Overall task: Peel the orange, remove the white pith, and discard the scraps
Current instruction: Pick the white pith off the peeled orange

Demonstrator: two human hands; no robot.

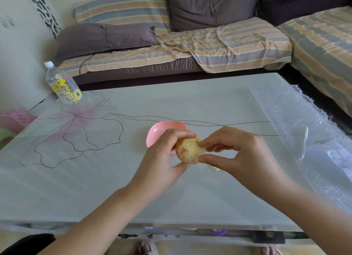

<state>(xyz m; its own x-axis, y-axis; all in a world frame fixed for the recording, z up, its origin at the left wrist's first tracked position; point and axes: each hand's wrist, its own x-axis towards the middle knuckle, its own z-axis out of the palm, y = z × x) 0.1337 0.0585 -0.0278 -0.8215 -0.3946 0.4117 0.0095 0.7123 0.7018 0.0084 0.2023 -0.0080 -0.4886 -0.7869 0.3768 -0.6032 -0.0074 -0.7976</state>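
A peeled orange (188, 150), pale with white pith and a few orange patches, is held above the table. My left hand (163, 159) grips it from the left, fingers curled over its top and thumb under it. My right hand (240, 155) pinches the orange's right side between thumb and fingertips. Behind my left hand lies a pink dish (160, 131), partly hidden. A small yellowish scrap (214, 168) lies on the table just below the orange.
The glass table (95, 188) has a flower drawing. A clear bottle (62, 83) with a yellow label stands at its far left corner. Bubble wrap (304, 131) covers the right side. A striped sofa (171, 45) stands behind. A pink basket (15, 119) sits on the left.
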